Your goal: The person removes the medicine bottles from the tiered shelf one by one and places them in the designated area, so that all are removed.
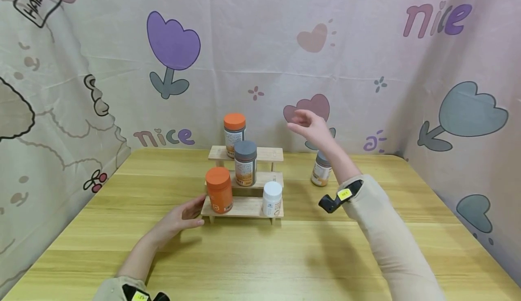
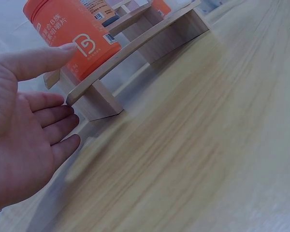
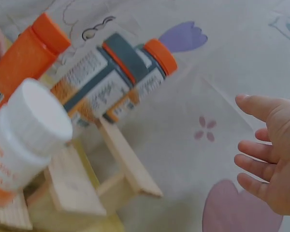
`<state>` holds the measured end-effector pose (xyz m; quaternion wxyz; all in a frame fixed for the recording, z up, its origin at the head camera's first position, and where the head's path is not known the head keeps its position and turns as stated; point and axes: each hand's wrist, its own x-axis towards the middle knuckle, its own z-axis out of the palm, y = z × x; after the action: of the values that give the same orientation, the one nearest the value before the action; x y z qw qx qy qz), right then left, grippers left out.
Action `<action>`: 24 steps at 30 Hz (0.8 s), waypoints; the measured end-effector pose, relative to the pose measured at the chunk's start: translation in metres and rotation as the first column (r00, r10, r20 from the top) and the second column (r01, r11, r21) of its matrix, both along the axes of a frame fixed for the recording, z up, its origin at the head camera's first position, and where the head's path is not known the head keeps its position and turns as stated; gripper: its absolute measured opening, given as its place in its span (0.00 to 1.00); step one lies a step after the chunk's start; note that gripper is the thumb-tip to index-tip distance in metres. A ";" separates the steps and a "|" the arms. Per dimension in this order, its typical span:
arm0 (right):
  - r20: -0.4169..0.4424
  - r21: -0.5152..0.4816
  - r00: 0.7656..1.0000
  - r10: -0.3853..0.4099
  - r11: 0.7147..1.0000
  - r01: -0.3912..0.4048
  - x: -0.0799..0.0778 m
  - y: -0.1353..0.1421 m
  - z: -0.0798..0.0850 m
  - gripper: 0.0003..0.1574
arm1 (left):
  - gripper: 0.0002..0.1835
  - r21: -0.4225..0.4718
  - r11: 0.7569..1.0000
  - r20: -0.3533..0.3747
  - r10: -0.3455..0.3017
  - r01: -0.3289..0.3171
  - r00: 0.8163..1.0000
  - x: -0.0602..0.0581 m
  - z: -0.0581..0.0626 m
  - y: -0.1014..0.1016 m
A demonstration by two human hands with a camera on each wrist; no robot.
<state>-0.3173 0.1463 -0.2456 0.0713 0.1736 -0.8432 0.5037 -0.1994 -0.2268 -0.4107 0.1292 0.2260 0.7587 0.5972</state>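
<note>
A three-tier wooden rack (image 1: 246, 206) stands mid-table. On its lowest tier are an orange bottle (image 1: 219, 191) at the left and a white bottle (image 1: 272, 199) at the right. The middle tier bears a grey-lidded bottle (image 1: 245, 164); an orange-lidded bottle (image 1: 234, 134) stands at the left of the top tier. My left hand (image 2: 29, 111) is at the rack's lower left end, fingers extended beside the lowest shelf; whether they touch it I cannot tell. Raised right of the rack, my right hand (image 1: 311, 127) holds nothing, its fingers loosely bent and apart from every bottle.
Another grey-lidded bottle (image 1: 321, 171) stands on the wooden table (image 1: 260, 256) to the right of the rack, partly hidden by my right forearm. Behind the table hangs a printed cloth (image 1: 252, 43), which also runs along both sides.
</note>
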 end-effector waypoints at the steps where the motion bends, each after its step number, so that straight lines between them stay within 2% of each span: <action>1: -0.005 0.000 1.000 0.007 1.000 -0.007 0.000 -0.004 0.003 0.38 | 0.39 0.000 1.000 -0.001 0.001 -0.001 1.000 0.000 0.000 0.000; 6: -0.019 0.001 0.999 0.036 0.999 -0.036 -0.001 -0.025 0.013 0.37 | 0.39 -0.004 1.000 -0.003 0.005 -0.005 1.000 0.000 0.001 0.000; 14: 0.007 0.033 0.997 0.071 0.997 -0.071 -0.003 -0.058 0.020 0.39 | 0.39 -0.028 0.999 -0.014 0.016 -0.017 1.000 0.002 0.003 0.001; 24: 0.044 0.072 0.992 0.119 0.990 -0.122 -0.002 -0.098 0.015 0.40 | 0.39 -0.044 0.999 -0.003 0.023 -0.023 1.000 0.003 0.002 0.001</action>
<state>-0.3195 0.0480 -0.2307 0.0172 0.2168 -0.8506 0.4788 -0.1961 -0.2259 -0.4084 0.1263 0.2152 0.7743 0.5816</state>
